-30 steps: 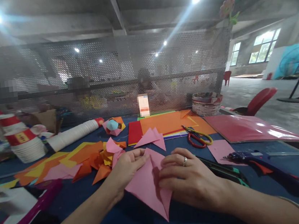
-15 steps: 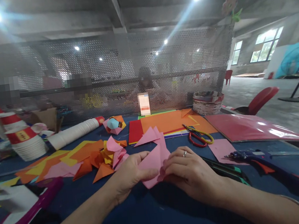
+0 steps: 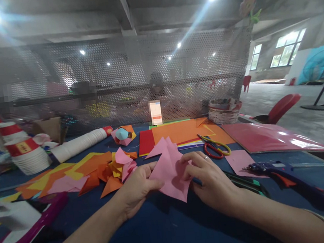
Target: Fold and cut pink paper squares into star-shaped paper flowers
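Mesh [image 3: 114, 72] stretched across the back, the largest thing there, above a blue table [image 3: 170, 235]. On the table's right lay a glossy pink packet [image 3: 270, 135], and beside it a pile of sheets, orange [image 3: 177, 131] uppermost. A glue gun [image 3: 290, 182] lay nearer the person, a clear stick at its rear.

Paper cups made up most of the containers. One long row [image 3: 82, 145] lay on its side, each cup nested in the next. To its left, a stack [image 3: 28, 155] stood mouth down, red on top, with more stacks behind; their insides were hidden. At the back right, a basket [image 3: 225, 111] held something pale and reddish that could not be made out.

Pink paper [image 3: 169, 171], folded, was raised just above the table's middle, between the hands. The left hand [image 3: 140, 187] pinched its left edge between thumb and fingers. The right hand [image 3: 205, 175] bent its fingertips against the right side; whether its thumb gripped from below could not be told. Scissors [image 3: 215, 146] lay beyond the right hand, and on that hand was a ring [image 3: 206, 157], smallest of all.
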Available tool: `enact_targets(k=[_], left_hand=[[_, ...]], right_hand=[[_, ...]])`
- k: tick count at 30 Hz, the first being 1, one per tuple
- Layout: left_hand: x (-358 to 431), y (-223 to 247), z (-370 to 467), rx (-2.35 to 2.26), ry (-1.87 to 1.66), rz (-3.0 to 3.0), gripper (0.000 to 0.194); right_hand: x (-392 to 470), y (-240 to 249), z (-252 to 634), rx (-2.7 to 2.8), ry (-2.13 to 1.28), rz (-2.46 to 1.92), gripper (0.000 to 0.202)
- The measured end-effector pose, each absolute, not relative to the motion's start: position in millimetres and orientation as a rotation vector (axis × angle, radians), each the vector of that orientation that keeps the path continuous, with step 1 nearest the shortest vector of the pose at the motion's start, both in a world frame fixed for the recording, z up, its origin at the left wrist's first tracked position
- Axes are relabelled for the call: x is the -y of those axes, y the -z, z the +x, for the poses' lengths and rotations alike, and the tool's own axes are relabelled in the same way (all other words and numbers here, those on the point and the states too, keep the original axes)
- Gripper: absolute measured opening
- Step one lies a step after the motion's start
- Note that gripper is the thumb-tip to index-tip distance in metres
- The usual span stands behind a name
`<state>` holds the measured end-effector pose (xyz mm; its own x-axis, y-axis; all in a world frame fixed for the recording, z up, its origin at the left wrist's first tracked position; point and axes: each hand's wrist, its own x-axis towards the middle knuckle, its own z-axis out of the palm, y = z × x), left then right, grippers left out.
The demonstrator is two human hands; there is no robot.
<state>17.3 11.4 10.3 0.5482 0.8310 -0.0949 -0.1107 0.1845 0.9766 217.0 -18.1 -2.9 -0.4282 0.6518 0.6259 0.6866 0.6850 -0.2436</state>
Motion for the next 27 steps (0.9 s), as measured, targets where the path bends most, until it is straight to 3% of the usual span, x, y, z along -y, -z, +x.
enact_targets(k=[11, 19, 23, 27], left_hand=[[-10.3, -15.2, 14.7, -0.71, -0.703, 1.138, 0.051], [-12.4, -17.7, 11.2, -0.741, -0.702, 1.154, 0.039], [-21.2, -15.5, 5.4, -0.769, -0.803, 1.244, 0.055], [-27.2, -16.0, 0.9, -0.749, -0.728, 1.35, 0.077]], right_hand=[[12.7, 1.9, 222.4, 2.099, 0.085, -0.971, 0.028], [10.8, 0.2, 224.5, 2.052, -0.09, -0.791, 0.019], [13.0, -3.3, 225.5, 2.064, -0.227, -0.678, 0.02], [17.0, -6.9, 224.3, 2.106, -0.34, -0.575, 0.002]])
